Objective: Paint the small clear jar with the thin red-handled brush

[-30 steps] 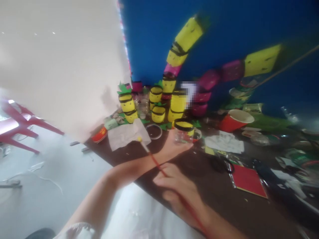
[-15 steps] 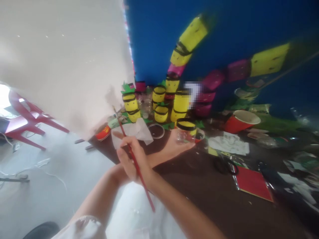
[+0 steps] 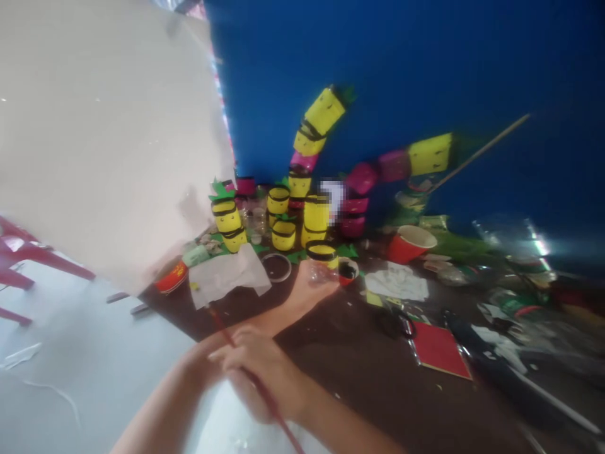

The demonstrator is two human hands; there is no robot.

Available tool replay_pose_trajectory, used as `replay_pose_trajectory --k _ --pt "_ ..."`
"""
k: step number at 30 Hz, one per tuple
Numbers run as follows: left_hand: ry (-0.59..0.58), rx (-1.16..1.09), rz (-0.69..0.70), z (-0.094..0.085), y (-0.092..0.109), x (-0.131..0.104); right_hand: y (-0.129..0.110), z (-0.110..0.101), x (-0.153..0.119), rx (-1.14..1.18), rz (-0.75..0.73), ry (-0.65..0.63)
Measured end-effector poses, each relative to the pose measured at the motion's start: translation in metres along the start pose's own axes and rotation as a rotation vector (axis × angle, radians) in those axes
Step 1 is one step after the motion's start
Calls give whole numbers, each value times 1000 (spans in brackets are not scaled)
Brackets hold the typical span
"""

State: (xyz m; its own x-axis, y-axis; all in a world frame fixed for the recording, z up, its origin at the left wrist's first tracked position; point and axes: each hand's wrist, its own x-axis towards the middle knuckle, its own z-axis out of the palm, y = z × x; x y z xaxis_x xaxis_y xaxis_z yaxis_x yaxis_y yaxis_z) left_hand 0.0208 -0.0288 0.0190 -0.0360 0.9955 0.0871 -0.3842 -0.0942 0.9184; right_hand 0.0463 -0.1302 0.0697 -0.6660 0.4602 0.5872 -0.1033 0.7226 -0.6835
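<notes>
My left hand (image 3: 309, 284) reaches over the dark table and is wrapped round a small clear plastic jar (image 3: 323, 257) with a yellow band and a black rim. Nearer to me, my right hand (image 3: 262, 366) grips a thin red paintbrush (image 3: 218, 323), its tip pointing up and to the left. That hand sits over my left forearm. Just beyond the brush tip lies a crumpled white paper sheet (image 3: 229, 277). Right behind the jar stands a cup with dark paint (image 3: 348, 271), partly covered by it.
Yellow and magenta jar figures (image 3: 283, 234) line the table's back by the blue wall. To the right are a red cup (image 3: 412, 244), crumpled tissue (image 3: 397, 281), black scissors (image 3: 399, 323) and a red packet (image 3: 439, 350). A red container (image 3: 171, 277) stands near the left edge.
My right hand with the paintbrush has come down and nearer to me, the tip leaving the space above the white paper. The view has shifted; my left hand still holds the jar.
</notes>
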Motion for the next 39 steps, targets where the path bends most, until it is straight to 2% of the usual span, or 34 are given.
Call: replay_pose_trajectory --k 2,7,9,11,14,17,20,25,29,33,39 --pt "-16 0 -28 0 0 1 12 -28 -13 -67 -40 119" --pt "-37 -20 -104 2 -1 5 38 -94 -57 -253 16 642" --pt "-59 -16 -130 3 0 6 42 -114 -73 -316 107 713" --pt "-65 -1 -143 4 -1 6 43 -129 -82 -250 202 865" --pt "-67 10 -161 3 -3 8 45 -142 -87 -22 237 977" --pt "-66 -15 -155 1 -6 10 49 -143 -88 26 290 946" --pt "-46 -21 -133 1 -8 11 51 -136 -91 -160 357 887" --pt "-30 3 -126 3 -6 10 47 -124 -91 -417 223 750" --pt "-11 25 -142 2 -7 11 46 -119 -85 -584 131 756" --pt "-11 48 -104 -1 -11 12 44 -118 -77 -755 129 710" --pt "-4 57 -54 -2 -14 12 49 -114 -79 -776 141 746"
